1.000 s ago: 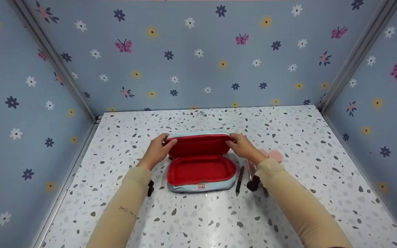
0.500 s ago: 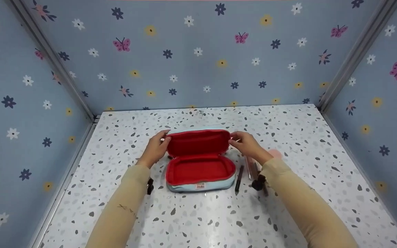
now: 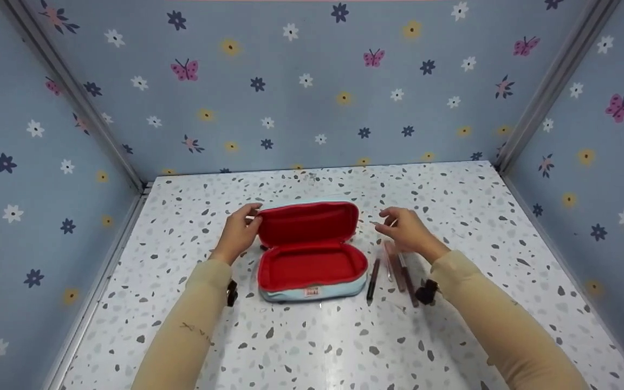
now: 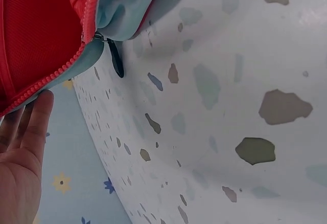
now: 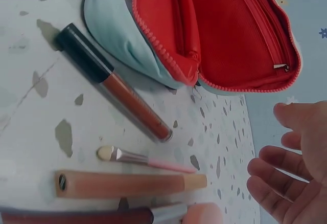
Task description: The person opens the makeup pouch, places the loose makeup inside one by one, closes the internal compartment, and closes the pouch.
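Observation:
A light-blue makeup bag (image 3: 339, 291) with a red lining lies unzipped on the speckled table, its lid (image 3: 306, 226) raised and leaning back. At the lid's left end my left hand (image 3: 238, 230) touches its edge; in the left wrist view the visible fingers (image 4: 38, 121) lie straight against the outer side. My right hand (image 3: 407, 230) hovers apart from the lid's right end, holding nothing, with fingers loosely bent. A dark-capped lip gloss tube (image 5: 115, 83) lies right of the bag. Beside it are a small pink-handled applicator (image 5: 153, 161) and a peach-coloured tube (image 5: 122, 184).
Another dark red tube (image 5: 82, 217) and a rounded pink piece (image 5: 203, 214) lie at the right wrist view's bottom edge. A zip pull (image 4: 115, 58) hangs from the bag. Flower-patterned walls (image 3: 312, 86) enclose the table on the back and sides.
My right hand has let go of the lid and moved right. The lid leans a little further back, and my left hand's hold on its left end has loosened.

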`<state>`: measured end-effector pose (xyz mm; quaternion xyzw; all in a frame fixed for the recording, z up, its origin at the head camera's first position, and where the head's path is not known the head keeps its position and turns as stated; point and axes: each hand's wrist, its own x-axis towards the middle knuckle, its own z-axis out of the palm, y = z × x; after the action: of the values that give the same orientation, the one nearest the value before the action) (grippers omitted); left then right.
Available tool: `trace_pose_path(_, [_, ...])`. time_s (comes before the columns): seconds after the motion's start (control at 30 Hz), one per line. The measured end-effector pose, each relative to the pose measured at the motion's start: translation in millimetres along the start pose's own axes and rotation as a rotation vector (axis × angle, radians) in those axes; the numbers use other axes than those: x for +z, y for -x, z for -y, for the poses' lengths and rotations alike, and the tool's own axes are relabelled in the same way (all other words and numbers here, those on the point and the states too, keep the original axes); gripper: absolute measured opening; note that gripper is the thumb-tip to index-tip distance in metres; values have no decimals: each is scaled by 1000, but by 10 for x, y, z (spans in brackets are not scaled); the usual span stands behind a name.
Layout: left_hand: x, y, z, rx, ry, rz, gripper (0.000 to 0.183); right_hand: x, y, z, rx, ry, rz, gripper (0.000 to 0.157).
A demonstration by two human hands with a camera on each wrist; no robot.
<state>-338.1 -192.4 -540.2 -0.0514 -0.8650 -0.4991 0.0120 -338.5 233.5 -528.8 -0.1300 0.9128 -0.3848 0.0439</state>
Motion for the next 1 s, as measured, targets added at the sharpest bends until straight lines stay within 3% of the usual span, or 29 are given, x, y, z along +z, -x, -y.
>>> trace_pose_path(0.13, [-20,17,-9,8,-7,-5,42,-44,66,-59,4,38,3,40])
trace_pose_path(0.37, [-48,36,-34,13,-12,7,43,-76,179,-128,112,71,60,48])
trace_pose_path(0.53, [-52,38,-40,7,-8,7,42,-75,260,-180,130,97,68,47])
trace_pose_path(0.73, [-43,34,-29,-14,1,11,43,-73,350,-260,161,102,88,43])
trace_pose_path(1.0, [-12,59,-18,-29,3,13,45,-27,483,-377,194,133,101,27])
